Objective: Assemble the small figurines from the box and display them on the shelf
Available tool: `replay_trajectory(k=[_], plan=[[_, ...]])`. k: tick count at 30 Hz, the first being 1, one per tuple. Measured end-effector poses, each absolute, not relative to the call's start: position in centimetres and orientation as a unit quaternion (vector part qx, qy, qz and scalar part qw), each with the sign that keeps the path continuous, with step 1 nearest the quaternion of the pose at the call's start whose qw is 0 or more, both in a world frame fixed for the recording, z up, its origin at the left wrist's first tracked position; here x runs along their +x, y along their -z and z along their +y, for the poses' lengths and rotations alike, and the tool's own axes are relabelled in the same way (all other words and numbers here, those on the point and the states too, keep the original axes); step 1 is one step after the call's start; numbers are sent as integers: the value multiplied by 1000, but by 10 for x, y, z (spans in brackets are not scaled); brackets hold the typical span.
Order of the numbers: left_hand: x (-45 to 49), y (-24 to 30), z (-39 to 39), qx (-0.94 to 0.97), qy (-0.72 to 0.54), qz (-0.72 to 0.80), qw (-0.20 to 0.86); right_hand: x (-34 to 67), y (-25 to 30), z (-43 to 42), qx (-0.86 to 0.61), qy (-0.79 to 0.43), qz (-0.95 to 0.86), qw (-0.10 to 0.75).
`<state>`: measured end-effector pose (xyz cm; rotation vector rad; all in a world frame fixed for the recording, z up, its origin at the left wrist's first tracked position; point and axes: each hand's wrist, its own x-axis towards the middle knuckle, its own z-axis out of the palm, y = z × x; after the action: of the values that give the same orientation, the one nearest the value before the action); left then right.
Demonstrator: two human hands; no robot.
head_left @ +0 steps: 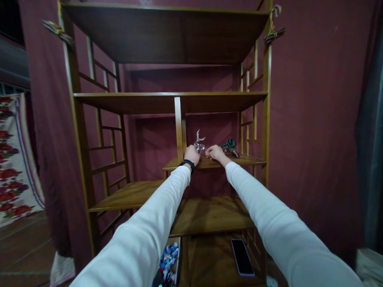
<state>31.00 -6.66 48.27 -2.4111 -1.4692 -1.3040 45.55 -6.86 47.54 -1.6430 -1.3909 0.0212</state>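
Observation:
A clear glass figurine [200,146] with pale, branching upper parts stands upright on the raised middle shelf, right of the upright divider. My left hand [191,154], with a black band at its wrist, is closed at the figurine's left side; its fingertips are hidden behind the hand. From the right, my right hand [214,152] is closed too, its bent fingers meeting the figurine's lower right edge. Just beyond the right wrist, a dark green figurine [229,144] on a brownish base sits on the same shelf.
The wooden shelf unit [170,95] has side lattices and a centre divider [178,127]. On the bottom level lie a phone [242,257] and a box holding blue items [169,259]. Bundled sticks [274,36] hang from the posts. Dark red cloth [314,119] covers the background.

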Motion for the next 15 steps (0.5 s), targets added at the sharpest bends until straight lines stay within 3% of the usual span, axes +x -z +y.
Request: replay_trajectory(k=[7, 15], plan=[[315, -482, -45, -766, 406, -498, -1, 459, -474, -59, -709, 94, -568, 407], [316, -482, -44, -765, 392, -511, -4, 458, -472, -62, -711, 113, -581, 378]])
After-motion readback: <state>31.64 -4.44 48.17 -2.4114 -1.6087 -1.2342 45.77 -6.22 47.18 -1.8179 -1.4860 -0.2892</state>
